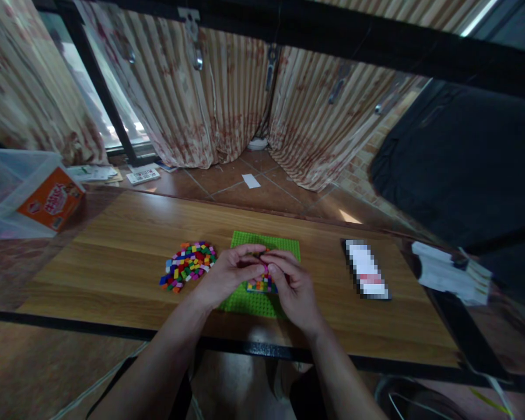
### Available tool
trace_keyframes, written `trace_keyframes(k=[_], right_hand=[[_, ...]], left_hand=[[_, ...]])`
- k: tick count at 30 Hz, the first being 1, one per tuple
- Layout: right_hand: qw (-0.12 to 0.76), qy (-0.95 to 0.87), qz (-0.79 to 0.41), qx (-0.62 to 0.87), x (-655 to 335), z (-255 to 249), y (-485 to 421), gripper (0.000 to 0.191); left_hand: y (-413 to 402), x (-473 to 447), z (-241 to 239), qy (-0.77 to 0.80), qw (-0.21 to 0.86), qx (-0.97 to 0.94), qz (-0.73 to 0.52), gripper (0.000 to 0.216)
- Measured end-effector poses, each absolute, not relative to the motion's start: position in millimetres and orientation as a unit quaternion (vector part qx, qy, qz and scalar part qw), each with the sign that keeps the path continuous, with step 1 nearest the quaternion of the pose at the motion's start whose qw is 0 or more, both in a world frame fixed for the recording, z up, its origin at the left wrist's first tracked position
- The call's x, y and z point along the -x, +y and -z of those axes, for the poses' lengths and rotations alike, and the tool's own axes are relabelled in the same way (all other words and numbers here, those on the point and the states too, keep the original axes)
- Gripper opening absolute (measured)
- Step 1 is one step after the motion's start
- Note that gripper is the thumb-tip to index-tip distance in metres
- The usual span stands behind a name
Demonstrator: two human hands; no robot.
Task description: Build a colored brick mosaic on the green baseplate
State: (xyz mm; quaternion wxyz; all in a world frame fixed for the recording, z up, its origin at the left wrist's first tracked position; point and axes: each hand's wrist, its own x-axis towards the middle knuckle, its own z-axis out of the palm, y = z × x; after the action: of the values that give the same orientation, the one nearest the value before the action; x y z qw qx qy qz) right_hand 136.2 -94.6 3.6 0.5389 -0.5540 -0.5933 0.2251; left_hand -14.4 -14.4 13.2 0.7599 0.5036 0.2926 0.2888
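Left hand (227, 272): fingers pinching a small pink brick (265, 269) over the baseplate (254, 307)
Right hand (296, 287): fingers pinching the same brick
Baseplate: green, flat on the worktop (122, 251)
Brick pile (188, 265): left of the baseplate
Curtains (231, 99): beyond the worktop

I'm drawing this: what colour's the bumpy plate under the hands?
The bumpy plate is green, clearest in the head view.

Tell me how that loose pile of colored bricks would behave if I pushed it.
The brick pile would probably spread, since its pieces look loose, not joined. They'd likely slide or tumble rather than roll, given their boxy shapes. Each seems likely to be light, being small and plastic-looking.
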Motion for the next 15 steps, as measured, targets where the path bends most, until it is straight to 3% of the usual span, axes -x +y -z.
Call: trace_keyframes(k=[8, 15], right_hand=[[0.557, -0.580, -0.250, 0.539, -136, -6, -97, 0.016], [0.567, -0.517, -0.197, 0.610, -155, -3, -100, 0.012]], left_hand=[[-15, 13, -13, 0.296, 0.769, -0.478, -0.303, 0.056], [-13, 10, -11, 0.341, 0.740, -0.488, -0.314, 0.046]])
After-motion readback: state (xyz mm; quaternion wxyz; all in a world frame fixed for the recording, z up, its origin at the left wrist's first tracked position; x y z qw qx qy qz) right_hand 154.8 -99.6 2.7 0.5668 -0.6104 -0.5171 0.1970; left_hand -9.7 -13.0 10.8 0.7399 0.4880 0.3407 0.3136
